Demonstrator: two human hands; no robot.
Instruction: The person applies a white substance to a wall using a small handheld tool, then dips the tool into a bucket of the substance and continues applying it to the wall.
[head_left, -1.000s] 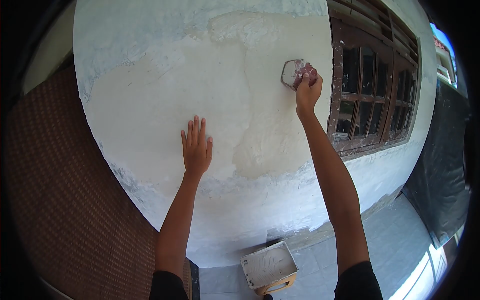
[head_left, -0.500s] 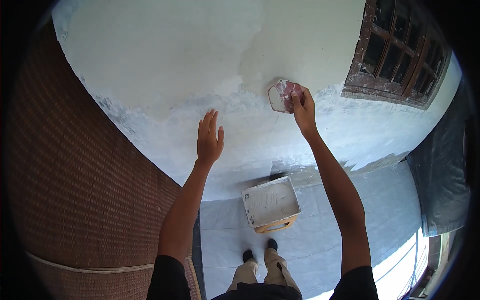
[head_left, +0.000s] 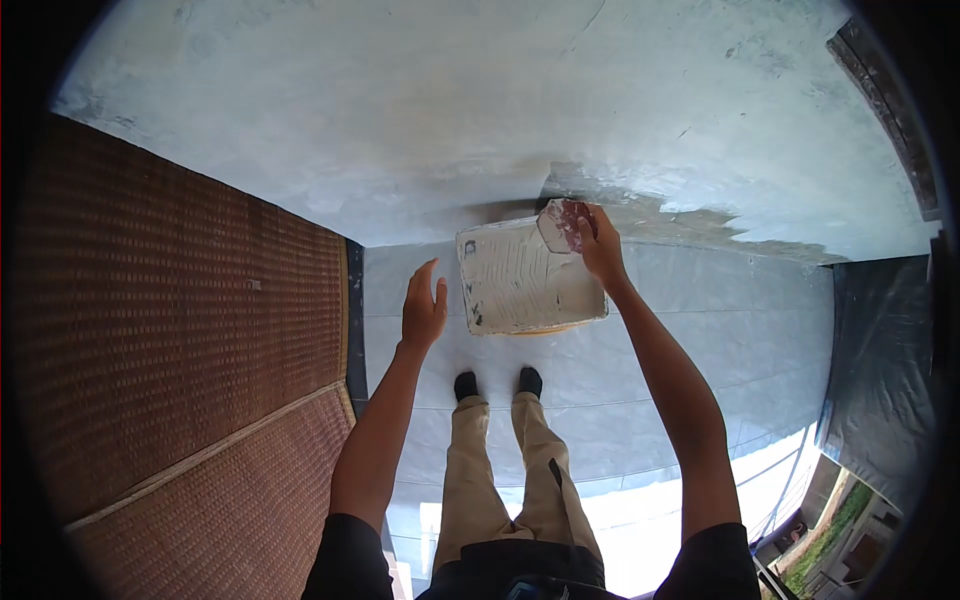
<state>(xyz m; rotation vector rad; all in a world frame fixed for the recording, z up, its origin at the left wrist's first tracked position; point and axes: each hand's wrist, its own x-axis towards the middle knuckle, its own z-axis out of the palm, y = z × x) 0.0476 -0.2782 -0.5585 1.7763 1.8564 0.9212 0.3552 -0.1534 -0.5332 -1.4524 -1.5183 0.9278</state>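
Note:
My right hand (head_left: 603, 252) grips a flat reddish putty scraper (head_left: 562, 227) smeared with white, its thumb pressed on the near face. The scraper overlaps the far right corner of a paint tray (head_left: 464, 290) coated with white, ridged paste. My left hand (head_left: 425, 312) hangs to the left of the tray, fingers stretched out and thumb apart, holding nothing. Under the tray's near edge shows a sliver of yellow support (head_left: 560, 331).
A pale plastered wall (head_left: 400, 120) rises ahead, with a bare grey patch (head_left: 660, 212) low down. Woven matting (head_left: 200, 330) stands at left. Grey sheeting (head_left: 700, 320) covers the floor beneath my feet (head_left: 530, 382). A dark tarp (head_left: 880, 370) hangs at right.
My right hand has brought the scraper down from the wall to the tray. My left hand has come away from the wall and lowered. The view has tilted down.

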